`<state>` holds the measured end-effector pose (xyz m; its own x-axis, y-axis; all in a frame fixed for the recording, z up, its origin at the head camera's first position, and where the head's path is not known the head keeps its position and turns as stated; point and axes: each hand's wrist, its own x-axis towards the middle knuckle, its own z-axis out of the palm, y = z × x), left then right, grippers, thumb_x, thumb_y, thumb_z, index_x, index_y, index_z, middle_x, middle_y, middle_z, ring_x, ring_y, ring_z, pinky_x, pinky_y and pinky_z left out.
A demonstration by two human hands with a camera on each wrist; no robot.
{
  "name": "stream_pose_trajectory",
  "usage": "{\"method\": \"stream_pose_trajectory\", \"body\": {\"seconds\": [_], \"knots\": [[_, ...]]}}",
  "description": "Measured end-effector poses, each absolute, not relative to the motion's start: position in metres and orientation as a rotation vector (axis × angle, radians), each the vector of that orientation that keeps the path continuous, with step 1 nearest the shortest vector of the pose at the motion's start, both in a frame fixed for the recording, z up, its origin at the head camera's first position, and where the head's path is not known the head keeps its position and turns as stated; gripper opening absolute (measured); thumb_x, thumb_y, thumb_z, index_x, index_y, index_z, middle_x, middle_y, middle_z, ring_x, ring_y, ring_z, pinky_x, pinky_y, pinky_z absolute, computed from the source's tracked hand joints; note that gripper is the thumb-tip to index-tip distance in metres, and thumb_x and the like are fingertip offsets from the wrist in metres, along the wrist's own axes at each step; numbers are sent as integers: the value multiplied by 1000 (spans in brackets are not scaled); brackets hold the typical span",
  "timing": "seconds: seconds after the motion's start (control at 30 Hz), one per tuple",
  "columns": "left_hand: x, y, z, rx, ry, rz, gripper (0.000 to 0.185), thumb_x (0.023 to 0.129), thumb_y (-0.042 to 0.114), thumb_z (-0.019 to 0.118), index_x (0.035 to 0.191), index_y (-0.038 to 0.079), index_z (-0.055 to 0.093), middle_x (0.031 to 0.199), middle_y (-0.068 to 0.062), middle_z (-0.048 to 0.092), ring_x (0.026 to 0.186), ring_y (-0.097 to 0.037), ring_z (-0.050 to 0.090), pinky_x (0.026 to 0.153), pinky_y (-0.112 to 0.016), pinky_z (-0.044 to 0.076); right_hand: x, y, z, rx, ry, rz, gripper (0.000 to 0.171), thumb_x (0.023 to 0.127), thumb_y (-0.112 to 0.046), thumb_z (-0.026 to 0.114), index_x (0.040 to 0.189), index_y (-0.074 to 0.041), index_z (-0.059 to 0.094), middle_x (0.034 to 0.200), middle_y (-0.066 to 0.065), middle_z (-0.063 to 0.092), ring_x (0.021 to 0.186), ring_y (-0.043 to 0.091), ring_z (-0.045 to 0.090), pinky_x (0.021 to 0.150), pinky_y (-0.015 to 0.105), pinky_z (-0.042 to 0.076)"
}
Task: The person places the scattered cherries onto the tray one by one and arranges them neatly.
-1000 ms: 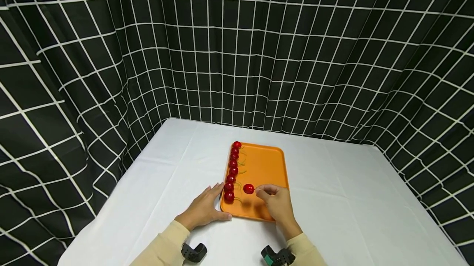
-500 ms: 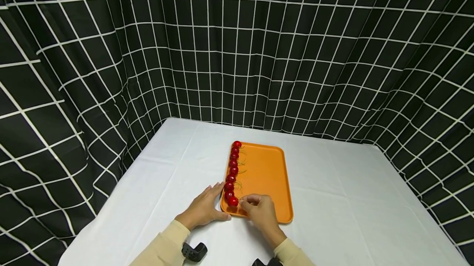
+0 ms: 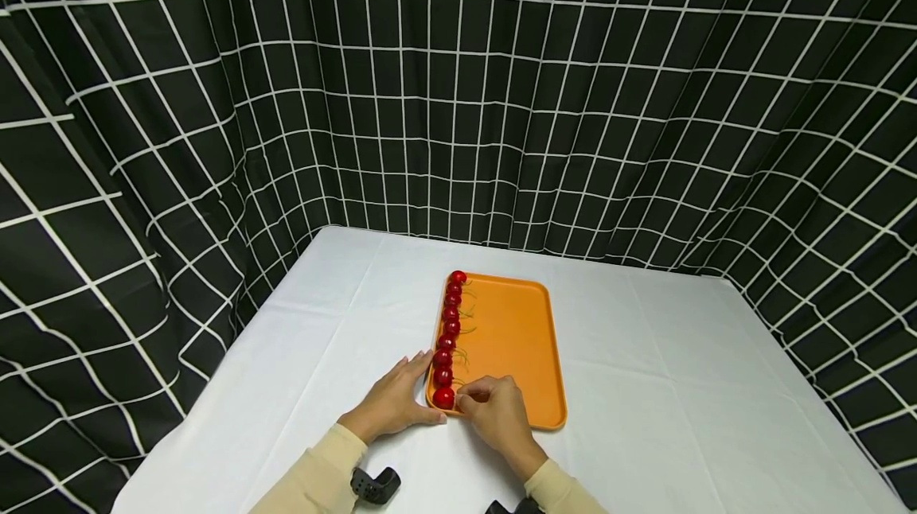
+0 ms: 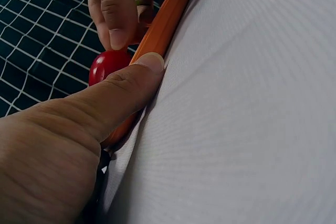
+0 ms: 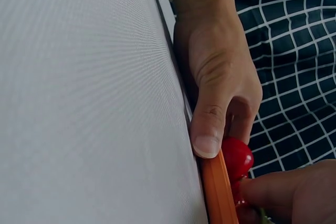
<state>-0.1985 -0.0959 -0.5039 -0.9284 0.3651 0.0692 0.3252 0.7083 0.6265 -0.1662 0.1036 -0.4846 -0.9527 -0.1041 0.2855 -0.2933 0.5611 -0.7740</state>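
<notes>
An orange tray (image 3: 516, 339) bears a column of red cherries (image 3: 451, 327) along its left side, their green stems pointing right. At the near left corner sits the closest cherry (image 3: 443, 398), and my right hand (image 3: 499, 416) pinches by its stem side with thumb and forefinger. My left hand (image 3: 392, 403) rests at that same corner, its thumb along the near rim and its other fingers stretched along the left edge. The left wrist view has this cherry (image 4: 105, 66) just behind the left thumb, with the right fingers (image 4: 118, 17) touching near its top.
A white cloth (image 3: 645, 371) covers the table around the tray. Behind and at both sides hangs a black curtain (image 3: 430, 100) with a white grid. Each wrist wears a black device, such as the left wristband (image 3: 376, 487).
My right hand has moved left and nearer, carrying the cherry from over the tray's middle to the bottom of the column. My left hand has stayed at the corner.
</notes>
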Motion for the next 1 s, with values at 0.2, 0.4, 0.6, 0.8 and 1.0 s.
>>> {"method": "stream_pose_trajectory", "body": {"seconds": [0.2, 0.4, 0.6, 0.8, 1.0], "knots": [[-198, -96, -502, 560, 2842, 1017, 109, 65, 51, 85, 150, 7, 34, 151, -17, 34, 135, -45, 28, 107, -57, 29, -165, 101, -485, 327, -2619, 1244, 4, 76, -10, 80, 78, -13, 78, 75, -13, 65, 78, 14, 47, 62, 28, 39], [-197, -96, -501, 553, 2829, 1025, 108, 65, 50, 85, 150, 7, 34, 151, -17, 34, 136, -45, 28, 107, -57, 30, -165, 100, -486, 334, -2628, 1214, 3, 77, -13, 81, 77, -13, 78, 76, -15, 65, 78, 13, 46, 63, 28, 39], [-198, -96, -503, 553, 2823, 1031, 108, 66, 50, 85, 150, 8, 34, 151, -17, 34, 136, -45, 28, 107, -57, 30, -164, 101, -486, 338, -2639, 1201, 4, 76, -12, 81, 79, -14, 78, 76, -16, 65, 79, 12, 47, 64, 28, 40], [-198, -97, -503, 590, 2837, 1038, 108, 66, 51, 84, 150, 6, 34, 150, -18, 34, 134, -47, 29, 107, -58, 29, -164, 104, -485, 346, -2598, 1271, 7, 77, -7, 78, 83, -10, 77, 78, -10, 67, 74, 11, 56, 62, 26, 47], [-198, -97, -503, 610, 2849, 1026, 107, 66, 51, 84, 149, 5, 35, 150, -18, 35, 133, -48, 30, 107, -57, 29, -166, 109, -482, 265, -2567, 1343, 11, 77, -1, 72, 83, -9, 76, 75, -9, 65, 66, 9, 53, 55, 23, 46]]}}
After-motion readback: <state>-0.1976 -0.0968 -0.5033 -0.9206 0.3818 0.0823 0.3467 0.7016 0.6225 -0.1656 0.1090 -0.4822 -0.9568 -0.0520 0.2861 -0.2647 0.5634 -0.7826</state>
